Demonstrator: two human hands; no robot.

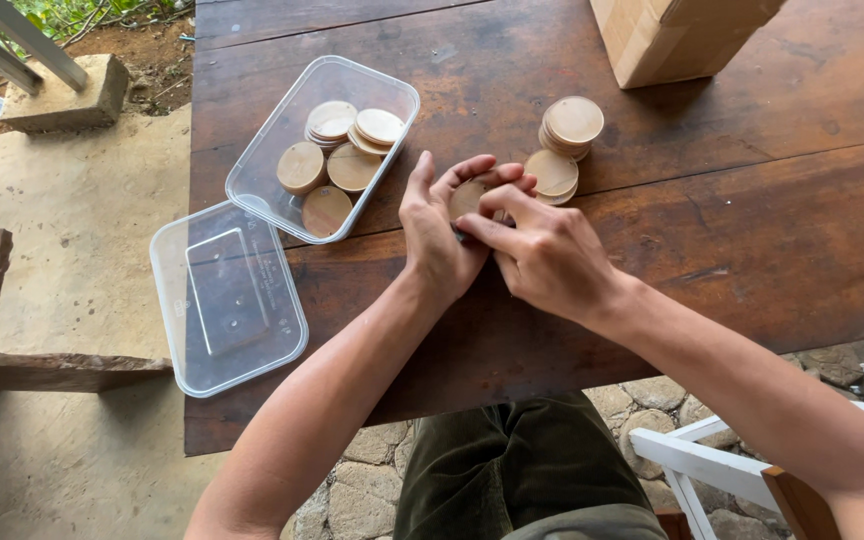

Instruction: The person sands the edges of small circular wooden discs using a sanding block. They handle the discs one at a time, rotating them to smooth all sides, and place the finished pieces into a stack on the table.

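left hand (439,235) cupping, fingers curling round wooden disc (468,197) | right hand (542,255) pinching disc's lower edge | disc tilting up on edge, face toward camera, mid-table (752,230), beside disc stacks (564,145)

Two hands, left (439,237) and right (544,258), are sharing one wooden disc (467,197) at the centre. One clear tub (270,150) is sitting at ten o'clock, showing about seven discs (340,152), some stacked so the count is unsure. One lid (227,296) is lying at eight o'clock. Two disc stacks (564,145) are standing at one o'clock. One cardboard box (677,35) is sitting at two o'clock.
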